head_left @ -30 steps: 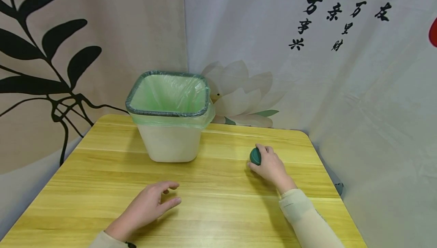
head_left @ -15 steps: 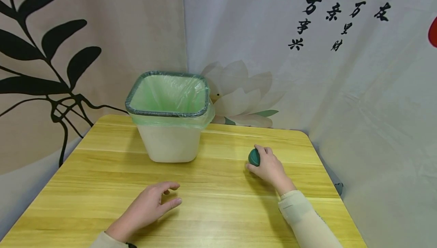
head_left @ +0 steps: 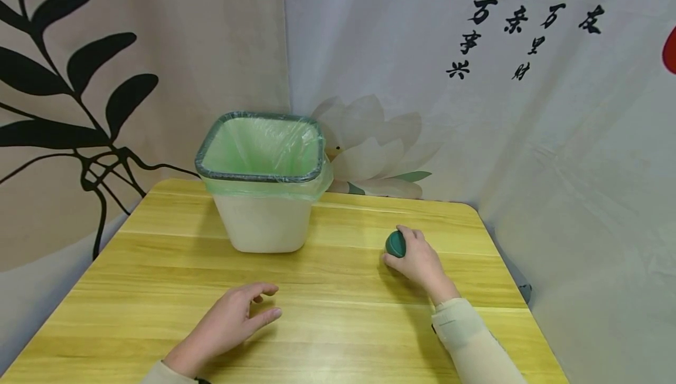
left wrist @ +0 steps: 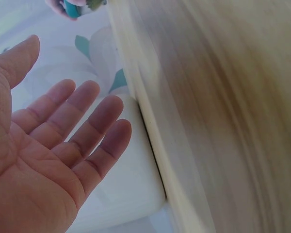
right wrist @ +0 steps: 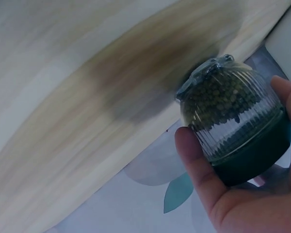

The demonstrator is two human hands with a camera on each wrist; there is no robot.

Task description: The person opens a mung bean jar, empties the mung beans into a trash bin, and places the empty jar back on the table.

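Observation:
My right hand (head_left: 421, 262) grips a small jar (head_left: 395, 244) at the table's right side, with the thumb and fingers around its sides. In the right wrist view the jar (right wrist: 228, 111) has ribbed clear walls and a dark green lid (right wrist: 257, 150). Small round green grains, like beans, partly fill it. The lid faces up toward my palm; whether the base touches the table I cannot tell. Over the front left of the table is my left hand (head_left: 232, 318), holding nothing. Its fingers (left wrist: 104, 116) are loosely bent, the thumb apart from them.
A white bin (head_left: 266, 225) lined with a pale green bag (head_left: 259, 143) stands at the table's back left, beyond my left hand. The wooden table (head_left: 338, 337) has rounded back corners. Printed cloth hangs (head_left: 391, 32) behind and to the right.

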